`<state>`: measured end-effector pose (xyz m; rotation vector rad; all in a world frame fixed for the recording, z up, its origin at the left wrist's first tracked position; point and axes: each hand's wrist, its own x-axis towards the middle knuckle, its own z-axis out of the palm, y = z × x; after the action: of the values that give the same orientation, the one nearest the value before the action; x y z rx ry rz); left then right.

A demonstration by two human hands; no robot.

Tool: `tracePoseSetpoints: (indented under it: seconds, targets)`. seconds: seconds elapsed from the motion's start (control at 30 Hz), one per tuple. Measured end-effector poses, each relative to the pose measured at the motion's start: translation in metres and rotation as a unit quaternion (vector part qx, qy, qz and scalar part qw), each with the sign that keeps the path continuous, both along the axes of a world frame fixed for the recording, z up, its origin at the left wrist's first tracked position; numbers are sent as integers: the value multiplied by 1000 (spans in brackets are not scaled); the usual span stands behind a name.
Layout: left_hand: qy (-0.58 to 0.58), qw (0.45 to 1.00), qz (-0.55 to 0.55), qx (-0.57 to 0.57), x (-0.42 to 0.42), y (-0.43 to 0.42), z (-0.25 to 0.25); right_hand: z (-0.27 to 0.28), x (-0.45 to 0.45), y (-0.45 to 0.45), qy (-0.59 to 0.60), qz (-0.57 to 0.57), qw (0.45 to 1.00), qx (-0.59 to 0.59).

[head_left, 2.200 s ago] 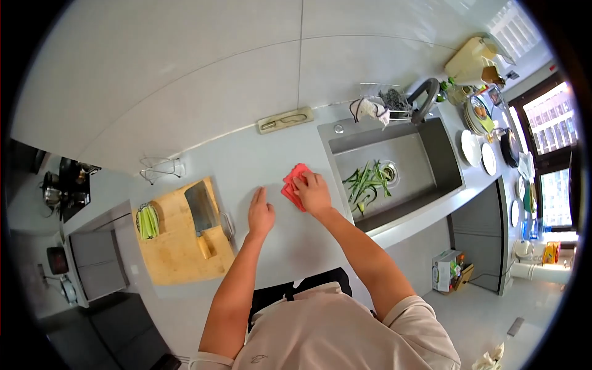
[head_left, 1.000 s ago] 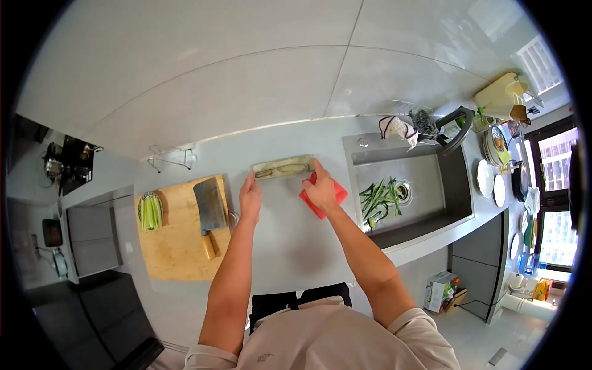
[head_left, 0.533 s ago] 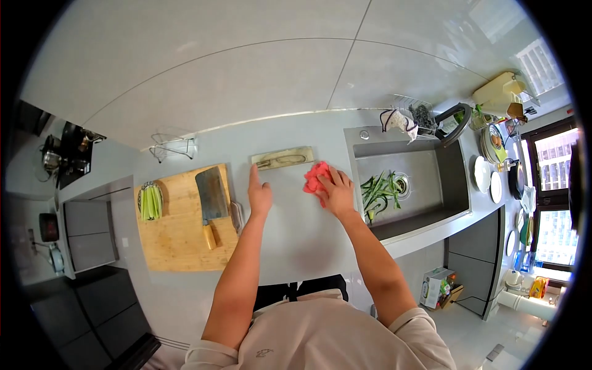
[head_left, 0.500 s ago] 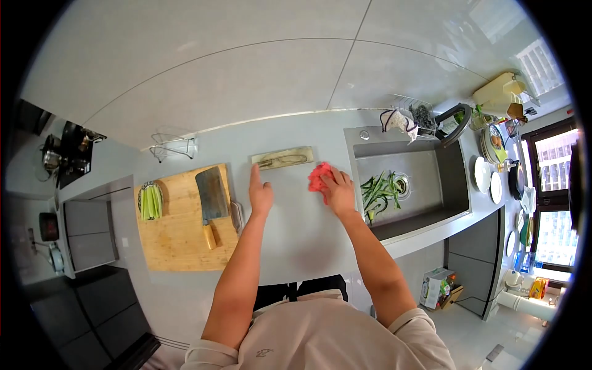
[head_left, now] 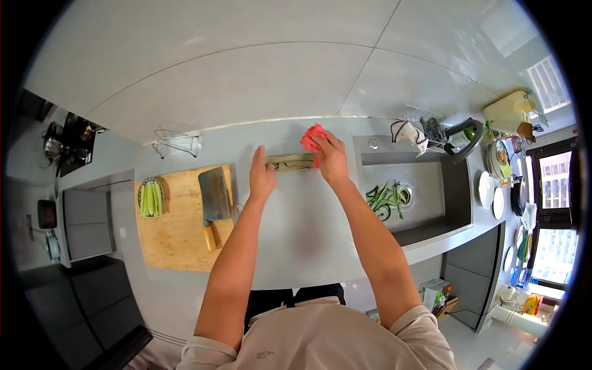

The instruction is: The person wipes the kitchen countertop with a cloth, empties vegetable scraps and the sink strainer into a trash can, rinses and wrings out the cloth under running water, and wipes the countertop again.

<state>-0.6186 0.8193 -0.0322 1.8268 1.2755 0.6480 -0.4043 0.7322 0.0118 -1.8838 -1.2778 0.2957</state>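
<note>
My right hand (head_left: 332,159) is closed round a crumpled red cloth (head_left: 312,138), above the right end of a narrow, flat, rectangular greenish-beige piece (head_left: 291,162). Part of the cloth hangs over that end. At the piece's left end is my left hand (head_left: 262,176), its index finger stretched forward and its thumb apart; whether it grips the piece I cannot tell. To the left, a cleaver (head_left: 213,196) with a wooden handle lies on a wooden cutting board (head_left: 176,240). Cut green stalks (head_left: 150,198) stand in a small bowl at the board's left edge.
A sink (head_left: 425,176) with green leaf scraps (head_left: 385,198) in it lies to the right. Behind it are a wire rack with a cloth (head_left: 410,134) and a dark faucet (head_left: 467,139). A wire stand (head_left: 176,145) stands by the wall, behind the board.
My right hand has lifted the red cloth from the counter beside the flat piece to above its right end, farther back. My left hand has moved slightly forward, covering more of the piece's left end.
</note>
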Motion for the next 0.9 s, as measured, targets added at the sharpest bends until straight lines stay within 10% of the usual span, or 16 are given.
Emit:
tracePoseSetpoints:
  seconds: [0.17, 0.4, 0.9]
  targets:
    - [-12, 999, 25, -25, -3, 38, -17, -18, -25, 70, 44, 39, 998, -23]
    - [6, 998, 22, -56, -1, 56, -13, -49, -47, 111, -235, 177, 946, -134]
    - [51, 994, -59, -82, 55, 52, 11, -73, 54, 44, -182, -59, 971, -143]
